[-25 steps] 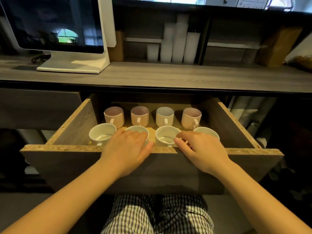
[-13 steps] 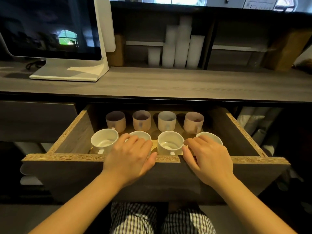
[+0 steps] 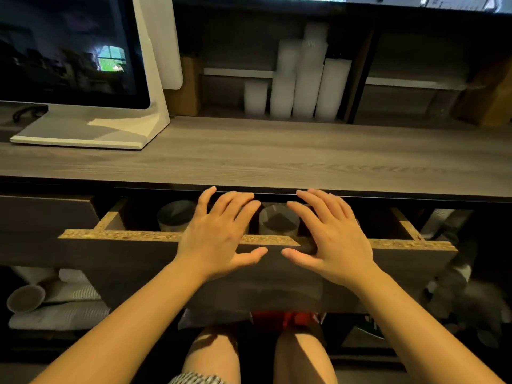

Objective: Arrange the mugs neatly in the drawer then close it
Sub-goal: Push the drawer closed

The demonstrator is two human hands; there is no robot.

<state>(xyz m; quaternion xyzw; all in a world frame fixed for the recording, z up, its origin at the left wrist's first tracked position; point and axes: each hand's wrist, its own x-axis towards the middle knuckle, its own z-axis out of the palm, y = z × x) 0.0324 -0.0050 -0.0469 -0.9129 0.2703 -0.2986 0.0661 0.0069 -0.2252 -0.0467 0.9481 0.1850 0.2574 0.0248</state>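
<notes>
The closing step is in hand: the grey chipboard-edged drawer (image 3: 116,253) is nearly shut. Left hand (image 3: 219,239) and right hand (image 3: 329,242) lie flat on its front, fingers spread, gripping nothing. Two pale round mugs (image 3: 175,216) show: one left of the fingers, one between the hands. Next, I judge, an even push home.

Bare forearms, no sleeves; left hand (image 3: 214,239) and right hand (image 3: 333,239) ringless, gloveless. Checked shorts hem (image 3: 196,379) below drawer front (image 3: 124,261), knees bare.
</notes>
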